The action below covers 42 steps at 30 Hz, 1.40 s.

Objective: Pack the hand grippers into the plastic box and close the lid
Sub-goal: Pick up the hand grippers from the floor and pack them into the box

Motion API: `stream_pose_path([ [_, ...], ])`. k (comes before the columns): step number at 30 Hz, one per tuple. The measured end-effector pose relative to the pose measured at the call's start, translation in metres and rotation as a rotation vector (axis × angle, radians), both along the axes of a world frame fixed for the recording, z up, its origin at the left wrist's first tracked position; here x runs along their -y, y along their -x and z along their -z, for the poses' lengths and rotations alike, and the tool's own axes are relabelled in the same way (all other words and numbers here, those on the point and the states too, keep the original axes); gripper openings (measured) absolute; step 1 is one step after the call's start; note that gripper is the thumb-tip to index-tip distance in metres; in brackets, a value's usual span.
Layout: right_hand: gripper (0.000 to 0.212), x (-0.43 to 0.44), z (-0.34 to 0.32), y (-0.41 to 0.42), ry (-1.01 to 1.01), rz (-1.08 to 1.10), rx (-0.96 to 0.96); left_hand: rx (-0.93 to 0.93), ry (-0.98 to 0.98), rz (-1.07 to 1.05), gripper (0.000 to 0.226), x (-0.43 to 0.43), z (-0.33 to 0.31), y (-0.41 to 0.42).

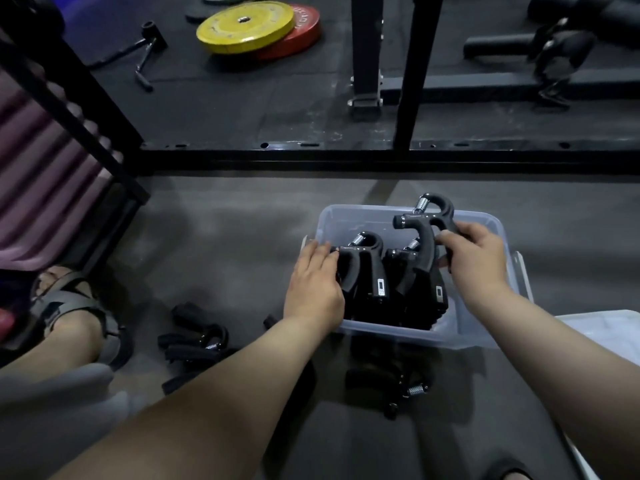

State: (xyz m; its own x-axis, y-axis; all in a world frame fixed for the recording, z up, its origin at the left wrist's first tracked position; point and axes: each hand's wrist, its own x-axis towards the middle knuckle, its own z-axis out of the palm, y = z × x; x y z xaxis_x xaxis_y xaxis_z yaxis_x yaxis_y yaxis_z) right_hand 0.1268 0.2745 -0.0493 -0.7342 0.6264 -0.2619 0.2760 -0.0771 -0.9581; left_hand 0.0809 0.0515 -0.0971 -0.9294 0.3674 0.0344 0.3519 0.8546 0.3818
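Setting: a dim gym floor (225, 237) of grey matting, seen from a camera on the person's head, looking down at both bare arms.

Plastic box (408, 332): clear, open-topped, resting on the floor just in front of the person. It is already part full of black hand grippers standing in rows.

Left hand (313, 285): resting at the box's left side, fingers curled around the handle of a packed gripper (363, 268), steadying that row.

Right hand (476, 254): closed on one handle of a raised gripper (420, 237), held above the right side of the box with its spring end uppermost.

Loose grippers: a small heap (194, 344) lies on the floor left of the box, and another gripper (391, 382) lies just in front of it, between the forearms. These are not yet packed.

Lid (609, 330): a pale plastic panel on the floor to the right of the box looks like the lid; it is off.

Handling, as a judgement: each gripper is rigid, with a metal spring, so probably moderately weighty and in no danger of crushing. The textured handles give the surest hold; the spring and the gap between handles could pinch. Nesting them the same way round should keep the stack below the rim so the lid can shut.

Background: a yellow weight plate (244, 26) overlapping a red plate (304, 26), and a black rack frame (381, 157).
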Motion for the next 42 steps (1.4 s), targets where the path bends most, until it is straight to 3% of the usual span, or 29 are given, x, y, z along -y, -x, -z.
stream_pose_path([
  [4,0.007,-0.003,-0.006,-0.003,-0.045,-0.072,0.077,-0.014,-0.015,-0.011,0.055,-0.002,0.000,-0.001],
  [8,0.017,0.003,0.016,-0.006,-0.151,-0.099,0.287,-0.013,-0.028,-0.026,0.052,-0.002,0.000,-0.002],
  [13,0.040,0.020,0.028,-0.005,-0.557,-0.219,0.536,-0.028,-0.044,-0.026,0.050,-0.001,0.000,-0.003],
  [15,0.044,0.021,0.028,-0.004,-0.623,-0.258,0.624,-0.026,-0.051,-0.030,0.051,-0.001,0.000,-0.003],
  [19,0.040,0.015,0.033,-0.008,-0.532,-0.356,0.637,-0.020,-0.064,-0.026,0.051,-0.001,-0.001,-0.003],
  [25,0.024,0.014,0.033,-0.009,-0.504,-0.321,0.535,-0.025,-0.060,-0.023,0.050,-0.001,-0.002,-0.003],
  [30,0.025,0.017,0.030,-0.005,-0.486,-0.320,0.560,-0.023,-0.061,-0.024,0.050,-0.001,-0.002,-0.003],
  [35,0.056,0.021,0.030,-0.002,-0.493,-0.451,0.731,-0.035,-0.055,-0.016,0.049,0.000,-0.001,-0.002],
  [42,0.044,0.010,0.027,-0.002,-0.523,-0.536,0.754,-0.021,-0.046,-0.019,0.050,0.000,-0.001,-0.002],
])
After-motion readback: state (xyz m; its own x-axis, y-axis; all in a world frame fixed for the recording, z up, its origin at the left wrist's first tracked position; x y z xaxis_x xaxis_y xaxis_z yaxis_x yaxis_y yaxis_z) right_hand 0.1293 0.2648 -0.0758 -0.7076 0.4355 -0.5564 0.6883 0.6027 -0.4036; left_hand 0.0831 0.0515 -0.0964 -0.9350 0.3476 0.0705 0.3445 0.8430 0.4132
